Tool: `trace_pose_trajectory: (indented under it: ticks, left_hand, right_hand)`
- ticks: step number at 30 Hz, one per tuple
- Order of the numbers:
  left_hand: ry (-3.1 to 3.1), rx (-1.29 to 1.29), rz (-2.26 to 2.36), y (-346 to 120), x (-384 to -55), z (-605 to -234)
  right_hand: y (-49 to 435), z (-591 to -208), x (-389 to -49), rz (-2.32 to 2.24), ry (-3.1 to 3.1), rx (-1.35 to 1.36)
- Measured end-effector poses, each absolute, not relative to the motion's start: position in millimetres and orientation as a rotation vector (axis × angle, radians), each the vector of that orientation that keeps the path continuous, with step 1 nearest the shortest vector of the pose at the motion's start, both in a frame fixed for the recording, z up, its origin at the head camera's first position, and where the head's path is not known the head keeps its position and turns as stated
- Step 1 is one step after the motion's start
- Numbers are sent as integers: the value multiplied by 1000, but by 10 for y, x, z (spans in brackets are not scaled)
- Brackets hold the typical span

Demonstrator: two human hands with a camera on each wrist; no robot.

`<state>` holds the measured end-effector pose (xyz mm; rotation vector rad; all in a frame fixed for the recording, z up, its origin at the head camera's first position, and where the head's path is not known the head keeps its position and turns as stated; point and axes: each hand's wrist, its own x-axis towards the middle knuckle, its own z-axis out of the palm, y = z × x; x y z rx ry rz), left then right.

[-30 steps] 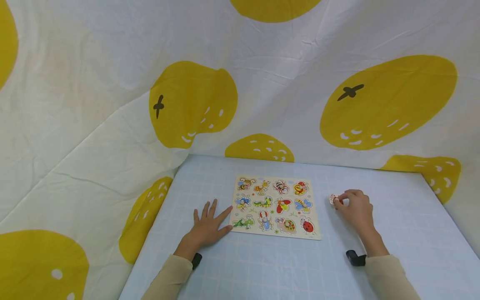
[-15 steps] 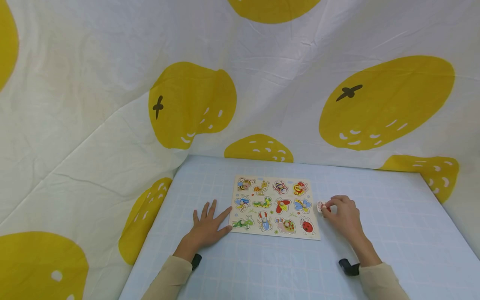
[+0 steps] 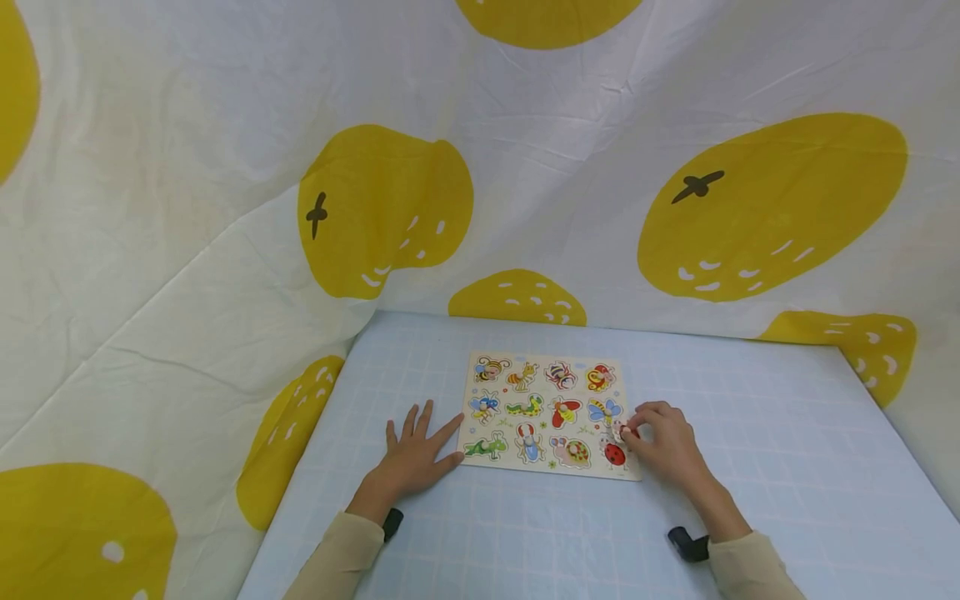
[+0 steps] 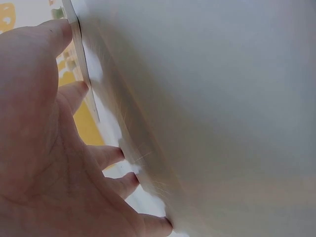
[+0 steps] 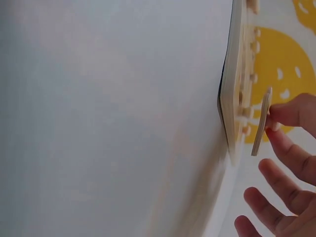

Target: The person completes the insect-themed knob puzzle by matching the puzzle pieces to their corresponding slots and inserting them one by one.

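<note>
A wooden puzzle board [image 3: 542, 427] with several colourful insect pieces lies on the table. My right hand [image 3: 671, 450] is over the board's right edge. Its thumb and index finger pinch the small knob of a thin wooden puzzle piece [image 5: 262, 126], held just above the board near the red ladybug picture [image 3: 614, 454]. The piece [image 3: 619, 431] looks whitish and red in the head view, partly covered by fingers. My left hand [image 3: 411, 458] rests on the table with fingers spread, its thumb and index fingertips touching the board's left edge [image 4: 81, 54].
A pale blue checked cloth [image 3: 540, 533] covers the table. White sheeting [image 3: 555, 208] with large yellow fruit prints hangs behind and at the left. A black wrist camera [image 3: 687, 544] sits on the right forearm.
My right hand has moved left with the puzzle piece, from the table beside the board to over its right side. My left hand stays in place.
</note>
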<state>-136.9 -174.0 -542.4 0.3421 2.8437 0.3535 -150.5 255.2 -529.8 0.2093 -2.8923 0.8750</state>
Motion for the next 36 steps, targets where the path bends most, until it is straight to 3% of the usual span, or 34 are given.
trace_pose_trajectory:
  ticks: [36]
  left_hand:
    - [2860, 354, 338, -1742, -1362, -5425]
  right_hand:
    - [2391, -5289, -1429, 719, -2988, 416]
